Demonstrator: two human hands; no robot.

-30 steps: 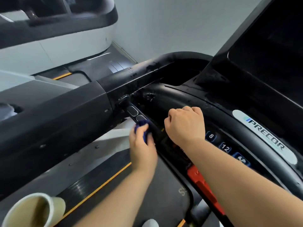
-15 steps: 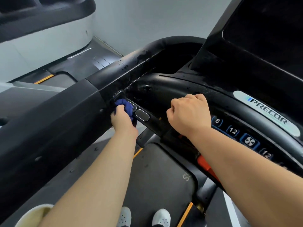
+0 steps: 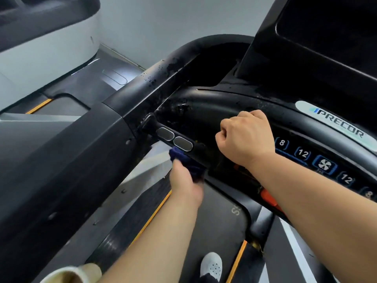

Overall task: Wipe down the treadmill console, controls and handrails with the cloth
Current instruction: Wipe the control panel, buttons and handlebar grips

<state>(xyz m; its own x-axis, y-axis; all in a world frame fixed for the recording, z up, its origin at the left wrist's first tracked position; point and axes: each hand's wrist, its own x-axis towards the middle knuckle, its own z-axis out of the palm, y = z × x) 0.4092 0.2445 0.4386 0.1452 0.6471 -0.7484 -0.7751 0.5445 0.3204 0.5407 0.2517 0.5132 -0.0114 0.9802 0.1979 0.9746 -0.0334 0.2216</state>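
The left hand [image 3: 184, 180] grasps the blue cloth [image 3: 183, 160], pressing it against the near underside of the sensor grip [image 3: 175, 139], probably to reach its hidden face. The right hand [image 3: 246, 139] rests clenched on the console rim [image 3: 214, 103], seemingly bracing the person's lean.

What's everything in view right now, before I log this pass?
console: one, black, right side
grip bar: one, black, left of the console
sensor pads: two, silver, atop the grip bar
cloth: one, dark blue, under the grip bar
handrail: one, black, wet-speckled, curving behind the bar
buttons: several, blue-outlined, console's lower rim
badge: one, pale, above the buttons
red tab: one, red-orange, below the console
belt: one, dark grey, underfoot
cup: one, beige, bottom-left corner
neighbouring machine: one, white and black, upper left
shoe: one, white, on the belt
left hand: one, grips the cloth
right hand: one, fingers curled, on the console's rim
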